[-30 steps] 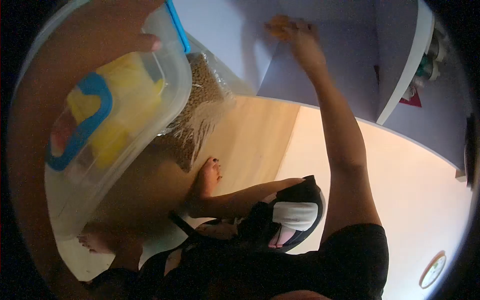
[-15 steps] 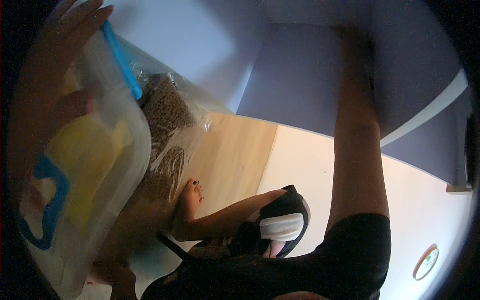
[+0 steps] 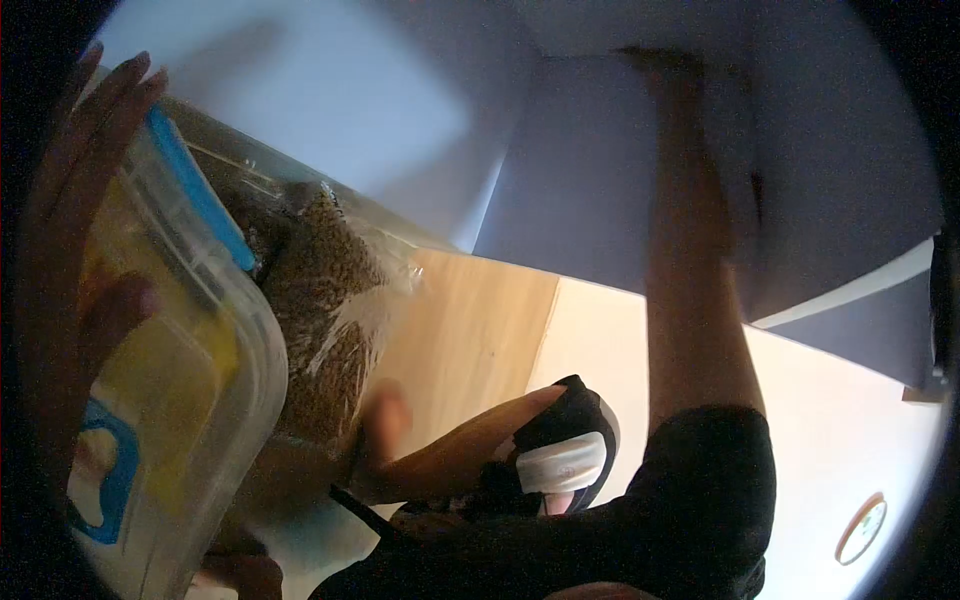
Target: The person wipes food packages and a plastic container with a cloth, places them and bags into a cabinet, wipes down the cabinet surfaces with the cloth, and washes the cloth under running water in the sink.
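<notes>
My left hand (image 3: 95,200) is at the left edge, fingers stretched along a clear plastic container (image 3: 255,350) with blue clip latches, thumb apart on its side. Something yellow shows through its wall. Right against the container is a clear plastic bag (image 3: 335,300) of small brown pellets. My right arm, in a short black sleeve, reaches up into a dark grey-blue compartment. At its end, my right hand (image 3: 665,65) is in shadow, its fingers too dark to make out; whether it touches anything cannot be told.
Grey-blue panels (image 3: 580,170) surround my right arm, with a pale panel (image 3: 370,100) beside them. Beyond lie a wood-coloured surface (image 3: 470,320) and a cream wall with a round clock (image 3: 861,530). A bare limb (image 3: 460,440) with a blurred end, beside black cloth and a white patch, shows low in the middle.
My left hand and the container have shifted left and slightly down in view, uncovering more of the pellet bag. My right forearm appears a little further left.
</notes>
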The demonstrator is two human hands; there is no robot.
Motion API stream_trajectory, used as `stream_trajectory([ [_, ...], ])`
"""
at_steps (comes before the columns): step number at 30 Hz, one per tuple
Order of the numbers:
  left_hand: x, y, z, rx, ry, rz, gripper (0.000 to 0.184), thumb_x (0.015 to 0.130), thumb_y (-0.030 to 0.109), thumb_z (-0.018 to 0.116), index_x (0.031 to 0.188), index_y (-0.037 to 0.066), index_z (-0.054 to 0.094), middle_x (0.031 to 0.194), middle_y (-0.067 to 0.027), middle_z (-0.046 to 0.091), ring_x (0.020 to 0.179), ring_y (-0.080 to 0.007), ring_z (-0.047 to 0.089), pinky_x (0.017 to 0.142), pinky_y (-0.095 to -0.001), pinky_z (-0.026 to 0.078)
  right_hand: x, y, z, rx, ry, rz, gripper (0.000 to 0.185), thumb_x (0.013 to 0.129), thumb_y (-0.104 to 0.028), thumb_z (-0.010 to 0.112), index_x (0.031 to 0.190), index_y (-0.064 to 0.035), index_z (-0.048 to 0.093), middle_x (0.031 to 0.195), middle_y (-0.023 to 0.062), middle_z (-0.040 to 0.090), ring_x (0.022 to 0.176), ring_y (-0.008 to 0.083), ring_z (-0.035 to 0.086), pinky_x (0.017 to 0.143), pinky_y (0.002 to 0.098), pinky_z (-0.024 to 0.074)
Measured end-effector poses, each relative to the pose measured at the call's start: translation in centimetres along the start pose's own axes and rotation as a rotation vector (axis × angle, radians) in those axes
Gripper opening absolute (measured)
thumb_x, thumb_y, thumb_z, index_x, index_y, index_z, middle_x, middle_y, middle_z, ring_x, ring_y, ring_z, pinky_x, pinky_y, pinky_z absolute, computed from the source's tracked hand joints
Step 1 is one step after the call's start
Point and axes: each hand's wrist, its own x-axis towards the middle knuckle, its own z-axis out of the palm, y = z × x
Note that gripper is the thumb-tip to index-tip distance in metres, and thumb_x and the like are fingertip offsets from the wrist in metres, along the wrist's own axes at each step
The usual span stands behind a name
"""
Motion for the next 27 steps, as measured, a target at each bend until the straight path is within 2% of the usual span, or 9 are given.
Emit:
stream_trajectory([
  [4,-0.8,0.1,0.1,0.014,-0.005,-0.010,0.084,0.074,0.064,0.043,0.137,0.011,0.028,0.143,-0.0075,0.027,0.134,-0.0283,0.017,0.104,-0.0524,0.016,0.4,-8.1,0.2,0.312,-0.530,-0.011,0.047,0.073,-0.041,0.061,0.114,-0.0179,0.057,0.121,0.0105,0.052,0.108,0.0350,0.050,0.094,0.0464,0.0392],
  [5,-1.0,0.1,0.0,0.018,-0.007,-0.010,0.084,0.074,0.065,0.043,0.137,0.011,0.029,0.143,-0.0076,0.027,0.134,-0.0283,0.017,0.104,-0.0521,0.016,0.2,-7.9,-0.6,0.317,-0.524,-0.011,0.047,0.073,-0.041,0.061,0.114,-0.0179,0.057,0.121,0.0105,0.052,0.108,0.0350,0.050,0.094,0.0464,0.0392],
  [8,-1.2,0.3,-0.2,0.025,-0.011,-0.015,0.084,0.074,0.066,0.041,0.137,0.011,0.029,0.143,-0.0078,0.027,0.134,-0.0282,0.018,0.104,-0.0513,0.016,-2.6,-5.7,-9.9,0.208,-0.222,0.201,0.044,0.079,-0.036,0.056,0.117,-0.0137,0.055,0.124,0.0100,0.050,0.117,0.0311,0.044,0.097,0.0435,0.0369],
  [10,-1.2,0.5,-0.2,0.022,-0.007,-0.018,0.085,0.074,0.067,0.040,0.137,0.011,0.029,0.142,-0.0080,0.028,0.134,-0.0282,0.018,0.104,-0.0507,0.016,-2.6,-3.6,-10.2,0.164,-0.116,0.267,0.043,0.081,-0.035,0.054,0.117,-0.0123,0.054,0.125,0.0099,0.049,0.120,0.0298,0.042,0.098,0.0425,0.0361],
  [13,-0.6,0.6,-0.2,0.013,-0.002,-0.005,0.085,0.074,0.068,0.038,0.137,0.011,0.030,0.142,-0.0082,0.028,0.134,-0.0282,0.019,0.105,-0.0498,0.016,-0.6,7.9,-4.0,-1.025,0.121,-0.037,0.032,0.083,-0.022,0.052,0.115,-0.0145,0.057,0.121,0.0083,0.052,0.117,0.0274,0.043,0.101,0.0414,0.0317],
  [15,-0.1,0.6,-0.3,0.025,-0.004,0.002,0.085,0.074,0.069,0.037,0.137,0.011,0.030,0.142,-0.0083,0.028,0.134,-0.0282,0.019,0.105,-0.0493,0.016,-0.4,8.5,-2.1,-1.407,0.201,-0.151,0.030,0.084,-0.017,0.052,0.114,-0.0153,0.058,0.119,0.0078,0.052,0.116,0.0266,0.044,0.102,0.0411,0.0303],
  [18,-0.2,0.5,-0.3,0.041,-0.011,-0.014,0.086,0.074,0.070,0.036,0.136,0.011,0.031,0.142,-0.0085,0.029,0.134,-0.0282,0.019,0.105,-0.0484,0.016,0.1,6.4,-0.2,-0.637,0.053,0.247,0.025,0.084,-0.023,0.053,0.106,-0.0161,0.062,0.114,0.0095,0.055,0.111,0.0273,0.048,0.096,0.0427,0.0358],
  [23,-0.7,0.8,-0.4,0.037,-0.011,-0.020,0.087,0.075,0.072,0.033,0.136,0.010,0.032,0.142,-0.0089,0.029,0.133,-0.0282,0.020,0.106,-0.0470,0.015,-0.8,6.9,-2.0,-0.320,0.157,0.143,0.024,0.082,-0.029,0.054,0.097,-0.0116,0.063,0.104,0.0103,0.058,0.100,0.0285,0.054,0.085,0.0442,0.0431],
  [27,-1.2,1.4,-1.4,0.071,-0.020,-0.041,0.088,0.075,0.073,0.031,0.136,0.010,0.032,0.142,-0.0091,0.030,0.133,-0.0282,0.021,0.106,-0.0458,0.015,0.3,1.6,0.9,-0.239,0.227,0.005,0.027,0.082,-0.033,0.055,0.091,-0.0086,0.063,0.097,0.0106,0.060,0.093,0.0295,0.057,0.079,0.0452,0.0473],
])
